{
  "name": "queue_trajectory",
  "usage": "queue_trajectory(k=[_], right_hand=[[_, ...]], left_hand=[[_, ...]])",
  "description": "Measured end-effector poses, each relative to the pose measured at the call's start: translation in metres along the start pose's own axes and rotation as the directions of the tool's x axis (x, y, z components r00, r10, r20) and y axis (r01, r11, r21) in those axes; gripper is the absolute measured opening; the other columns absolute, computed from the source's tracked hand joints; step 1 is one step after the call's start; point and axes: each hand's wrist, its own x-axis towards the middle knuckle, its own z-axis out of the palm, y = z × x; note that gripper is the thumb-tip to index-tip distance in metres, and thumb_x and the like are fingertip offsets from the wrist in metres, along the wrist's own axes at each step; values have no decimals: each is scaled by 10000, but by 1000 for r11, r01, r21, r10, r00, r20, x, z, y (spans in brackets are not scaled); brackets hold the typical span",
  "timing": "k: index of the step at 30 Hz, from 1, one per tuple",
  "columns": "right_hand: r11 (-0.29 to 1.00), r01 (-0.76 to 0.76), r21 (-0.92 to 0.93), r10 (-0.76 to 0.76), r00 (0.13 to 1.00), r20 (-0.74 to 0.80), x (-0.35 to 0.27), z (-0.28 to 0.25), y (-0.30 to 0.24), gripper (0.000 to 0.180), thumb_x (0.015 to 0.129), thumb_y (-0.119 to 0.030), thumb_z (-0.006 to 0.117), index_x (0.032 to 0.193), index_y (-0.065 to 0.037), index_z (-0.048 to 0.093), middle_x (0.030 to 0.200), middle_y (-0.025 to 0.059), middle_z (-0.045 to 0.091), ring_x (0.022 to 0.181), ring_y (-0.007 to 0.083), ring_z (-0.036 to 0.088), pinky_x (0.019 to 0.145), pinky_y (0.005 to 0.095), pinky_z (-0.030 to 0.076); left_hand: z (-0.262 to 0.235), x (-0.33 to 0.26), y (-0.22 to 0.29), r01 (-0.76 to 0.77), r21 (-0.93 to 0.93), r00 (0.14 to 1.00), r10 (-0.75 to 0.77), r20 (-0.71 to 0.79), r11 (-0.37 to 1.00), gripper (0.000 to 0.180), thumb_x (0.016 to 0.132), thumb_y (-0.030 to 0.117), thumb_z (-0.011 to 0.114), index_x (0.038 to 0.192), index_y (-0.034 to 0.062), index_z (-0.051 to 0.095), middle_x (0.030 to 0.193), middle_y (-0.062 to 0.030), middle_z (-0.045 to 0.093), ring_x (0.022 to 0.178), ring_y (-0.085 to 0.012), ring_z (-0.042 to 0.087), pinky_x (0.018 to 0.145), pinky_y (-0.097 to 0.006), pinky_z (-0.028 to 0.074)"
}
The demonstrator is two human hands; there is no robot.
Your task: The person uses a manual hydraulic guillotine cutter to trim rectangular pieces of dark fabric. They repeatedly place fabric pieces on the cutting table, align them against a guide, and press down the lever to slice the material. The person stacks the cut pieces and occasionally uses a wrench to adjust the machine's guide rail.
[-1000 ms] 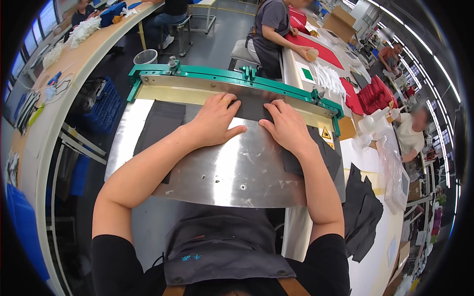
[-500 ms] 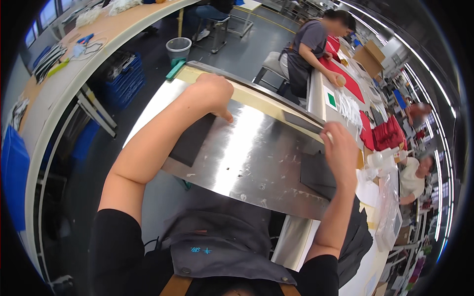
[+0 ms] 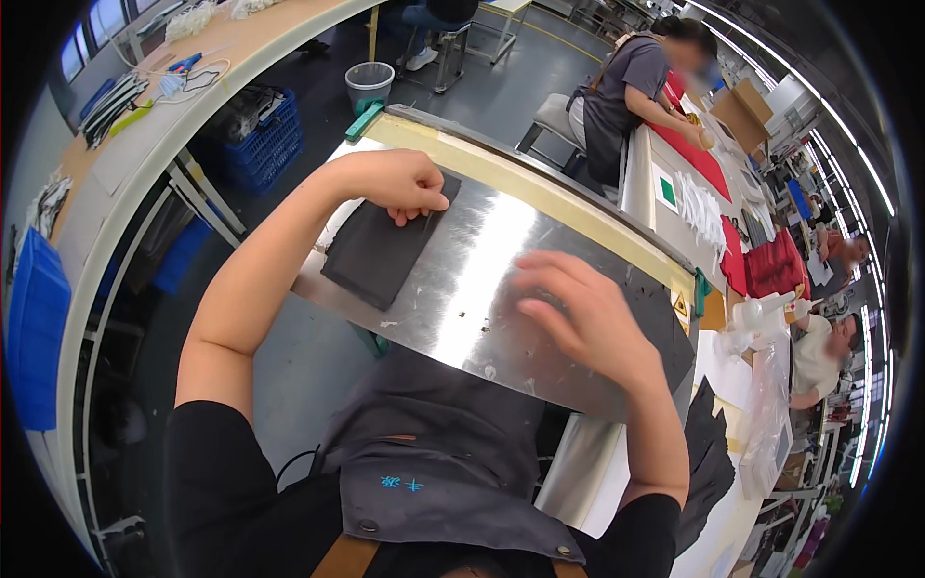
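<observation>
Head view: I'm seeing black sheets (image 3: 378, 255) lying left on the metal plate (image 3: 482, 260), the left hand (image 3: 400, 185) holding fingers bunched over them, any pinch uncertain; the right hand (image 3: 583, 313) is hovering, blurred, fingers parted.

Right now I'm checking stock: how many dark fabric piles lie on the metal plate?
2: the left pile, beneath the left hand; the right pile, partly behind the right hand. More may be hidden there.

A head-worn fisheye looks forward and down, near the left hand (image 3: 409, 188) and right hand (image 3: 581, 313).
</observation>
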Motion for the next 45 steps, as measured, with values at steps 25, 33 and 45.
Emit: queue_trajectory(k=[25, 33, 45], right_hand=[[935, 342, -95, -354, 919, -177, 27, 49, -6, 167, 901, -240, 638, 797, -109, 624, 752, 43, 618, 678, 242, 646, 568, 361, 497], [938, -181, -294, 86, 948, -307, 5, 39, 100, 390, 935, -250, 610, 1278, -65, 582, 1375, 106, 540, 1275, 288, 496, 1084, 413, 382], [908, -356, -222, 300, 921, -248, -3, 21, 103, 450, 953, -305, 593, 1314, -38, 565, 1394, 117, 540, 1303, 301, 482, 1102, 405, 374]], left_hand=[[71, 97, 57, -471, 210, 788, 516, -336, 857, 227, 840, 212, 705, 899, -7, 685, 916, -145, 667, 925, -302, 620, 833, -382, 476], [67, 81, 37, -487, 464, 722, 640, -262, 740, 343, 864, 193, 689, 1132, -15, 638, 1220, -162, 600, 1174, -338, 524, 1027, -403, 420], [84, 84, 40, -360, 596, 736, 611, -292, 718, 589, 901, 433, 631, 1279, -17, 583, 1389, -194, 517, 1267, -354, 453, 1061, -450, 364]])
